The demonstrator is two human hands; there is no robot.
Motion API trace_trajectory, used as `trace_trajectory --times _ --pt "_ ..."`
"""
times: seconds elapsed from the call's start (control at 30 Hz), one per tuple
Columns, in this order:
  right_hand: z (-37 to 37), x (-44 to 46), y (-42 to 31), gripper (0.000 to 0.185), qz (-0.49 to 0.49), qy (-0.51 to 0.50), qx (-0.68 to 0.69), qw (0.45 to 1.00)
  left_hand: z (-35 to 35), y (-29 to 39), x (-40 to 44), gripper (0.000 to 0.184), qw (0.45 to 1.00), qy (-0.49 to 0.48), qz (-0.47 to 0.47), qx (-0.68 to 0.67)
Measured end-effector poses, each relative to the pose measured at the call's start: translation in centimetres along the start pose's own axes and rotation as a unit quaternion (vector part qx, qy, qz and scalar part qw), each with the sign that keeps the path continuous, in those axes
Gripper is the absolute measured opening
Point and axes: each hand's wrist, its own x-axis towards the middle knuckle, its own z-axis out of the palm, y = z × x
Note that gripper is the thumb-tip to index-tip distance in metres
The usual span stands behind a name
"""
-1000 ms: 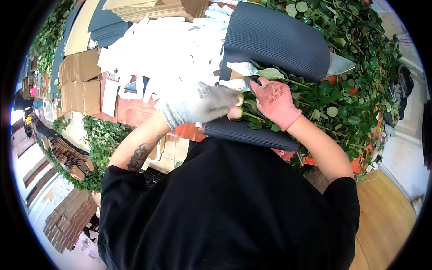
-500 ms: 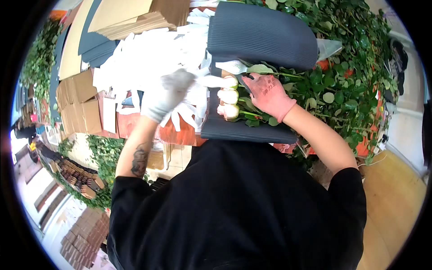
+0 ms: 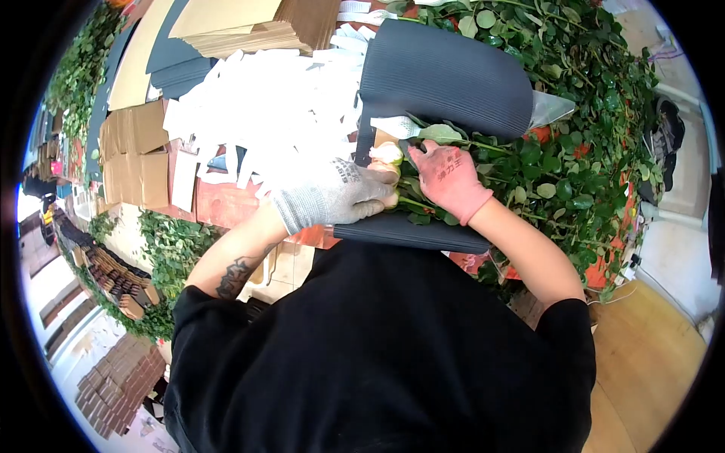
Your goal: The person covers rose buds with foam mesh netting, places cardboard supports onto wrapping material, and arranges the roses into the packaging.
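Observation:
My left hand (image 3: 349, 195), in a grey-white glove, is closed over the lower rose heads, its fingertips against the blooms. One pale rose head (image 3: 387, 153) shows just above its fingers. My right hand (image 3: 451, 180), in a pink glove with dark fingertips, is closed on the rose stems just behind the heads. Above the hands, a white mesh sleeve (image 3: 394, 126) covers another head, beside a large green leaf (image 3: 440, 134). The flowers lie between the folded-over part of a dark ribbed sheet (image 3: 447, 79) and its lower edge (image 3: 411, 231).
White sleeves (image 3: 264, 106) are heaped left of the roses. Cardboard sheets (image 3: 226, 19) are stacked at the upper left, with a brown carton (image 3: 136, 155) below. Leafy stems (image 3: 581, 113) spread across the right side. A clear plastic piece (image 3: 551, 109) sticks out beside the ribbed sheet.
My left hand swung left to the white sleeves, then came back right onto the rose heads, covering the lower ones. My right hand has stayed by the stems.

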Motion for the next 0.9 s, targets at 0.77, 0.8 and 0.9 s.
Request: trace_trajectory --times 0.77,0.8,0.9 --pt "0.2 1.1 1.0 0.036 -0.012 0.124 -0.051 0.991 1.7 -2.1 0.6 0.035 0.991 0.082 -0.102 0.014" --pt "0.5 1.1 1.1 0.034 -0.031 0.144 -0.073 0.986 1.6 -3.0 0.5 0.033 0.984 0.17 -0.054 -0.003" --pt "0.4 0.9 0.9 0.03 -0.032 0.167 -0.08 0.982 1.0 -4.3 0.8 0.028 0.976 0.196 -0.094 0.03"
